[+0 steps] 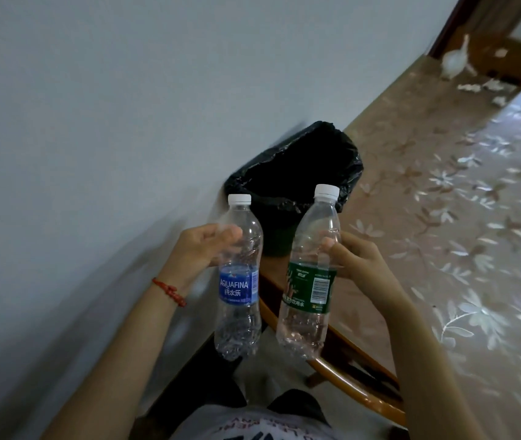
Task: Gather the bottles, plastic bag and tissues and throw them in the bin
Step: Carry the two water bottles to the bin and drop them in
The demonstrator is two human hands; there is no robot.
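Note:
My left hand (200,247) grips a clear bottle with a blue label (239,281) and a white cap, held upright. A second clear bottle, with a green label (311,274), is held upright and slightly tilted in my right hand (356,260). Both bottles hang in front of the bin (297,173), which is lined with a black bag and stands on the floor against the wall. A white plastic bag (454,61) and crumpled tissues (478,87) lie at the far end of the table.
A long table (427,217) with a flowered glossy cover runs along the right, its wooden edge close to my right arm. A pale wall fills the left side. The bin stands between the wall and the table.

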